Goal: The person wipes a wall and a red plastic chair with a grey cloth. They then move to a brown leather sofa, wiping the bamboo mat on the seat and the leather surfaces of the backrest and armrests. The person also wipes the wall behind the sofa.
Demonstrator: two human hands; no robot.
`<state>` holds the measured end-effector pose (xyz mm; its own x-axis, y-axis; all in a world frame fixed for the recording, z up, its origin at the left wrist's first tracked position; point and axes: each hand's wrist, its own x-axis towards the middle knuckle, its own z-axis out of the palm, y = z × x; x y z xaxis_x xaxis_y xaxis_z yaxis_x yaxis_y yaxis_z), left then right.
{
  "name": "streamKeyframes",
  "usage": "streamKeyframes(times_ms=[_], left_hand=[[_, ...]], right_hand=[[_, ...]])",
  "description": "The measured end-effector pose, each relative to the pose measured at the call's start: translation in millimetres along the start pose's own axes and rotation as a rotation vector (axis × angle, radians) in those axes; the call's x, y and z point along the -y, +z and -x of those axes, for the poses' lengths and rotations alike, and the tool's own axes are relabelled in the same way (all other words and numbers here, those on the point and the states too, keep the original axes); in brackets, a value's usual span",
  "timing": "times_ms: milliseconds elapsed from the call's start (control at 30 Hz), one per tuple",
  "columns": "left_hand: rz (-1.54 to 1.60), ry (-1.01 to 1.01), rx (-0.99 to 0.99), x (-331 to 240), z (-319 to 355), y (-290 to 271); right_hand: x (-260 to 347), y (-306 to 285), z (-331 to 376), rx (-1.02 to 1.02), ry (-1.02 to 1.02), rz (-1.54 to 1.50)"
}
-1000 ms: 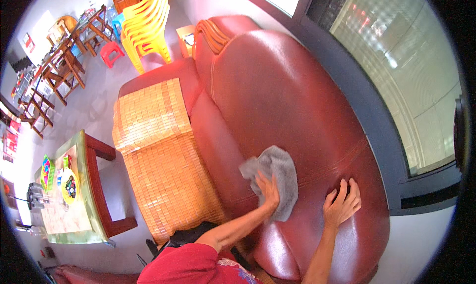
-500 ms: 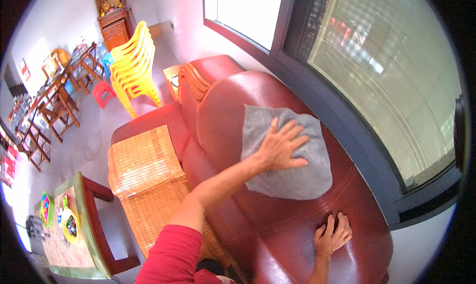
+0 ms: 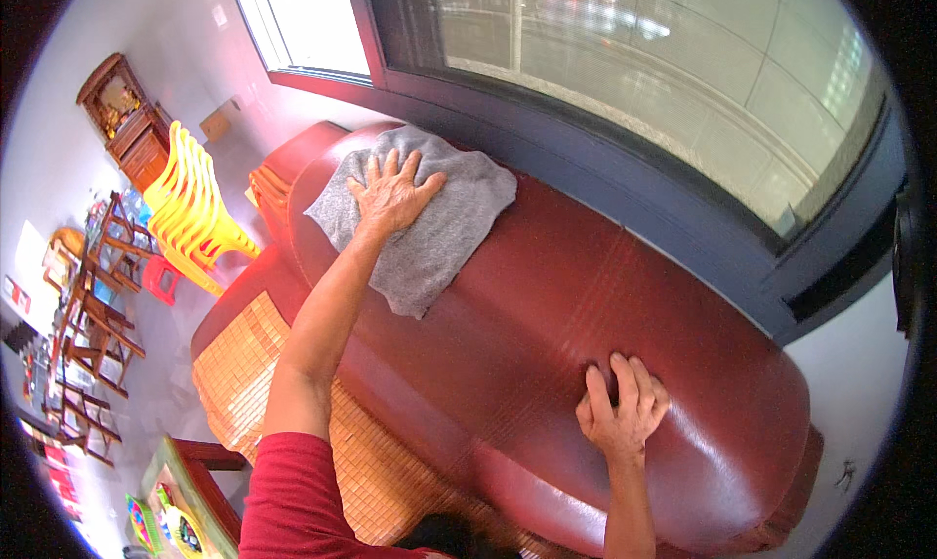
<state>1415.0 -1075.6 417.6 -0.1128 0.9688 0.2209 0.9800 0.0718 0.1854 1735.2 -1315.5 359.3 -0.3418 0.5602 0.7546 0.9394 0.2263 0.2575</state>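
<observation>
A grey cloth [image 3: 444, 222] lies spread over the far end of a dark red leather sofa backrest [image 3: 547, 266]. My left hand [image 3: 393, 196] presses flat on it, fingers spread, with the arm stretched out. Under the palm the cloth is hidden, and its edges lie loose around the hand. Farther right and nearer, my right hand [image 3: 623, 408] rests on the bare leather next to the stitched seam. Its fingers are a little bent, the thumb stands apart, and nothing is held in it.
A bamboo mat [image 3: 366, 461] covers the sofa seat. Behind the backrest runs a dark window frame [image 3: 586, 159]. Stacked yellow chairs [image 3: 190, 212] and a red stool [image 3: 160, 279] stand beyond the sofa. A table [image 3: 200, 496] with small baskets is at lower left.
My left hand and the cloth have slid along the backrest toward its far end. The right hand stays on the leather, and the view has turned.
</observation>
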Motion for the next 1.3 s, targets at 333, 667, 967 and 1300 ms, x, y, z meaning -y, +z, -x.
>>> streamKeyframes(times_ms=[333, 667, 967, 1300], left_hand=[[0.157, 0.567, -0.093, -109.4, 130.9, 9.8], [0.189, 0.617, -0.242, -129.4, 198.9, 18.5], [0.169, 0.676, -0.160, -137.7, 181.7, 8.2], [0.115, 0.400, -0.108, -70.5, 72.2, 1.6]], right_hand=[[-4.6, 4.2, -4.9, -0.063, 0.058, -0.172], [0.3, 1.1, 6.1, -0.132, -0.033, -0.395], [-9.8, -2.2, 7.2, -0.126, -0.015, -0.341], [-3.7, 5.9, -0.4, -0.128, 0.005, -0.260]])
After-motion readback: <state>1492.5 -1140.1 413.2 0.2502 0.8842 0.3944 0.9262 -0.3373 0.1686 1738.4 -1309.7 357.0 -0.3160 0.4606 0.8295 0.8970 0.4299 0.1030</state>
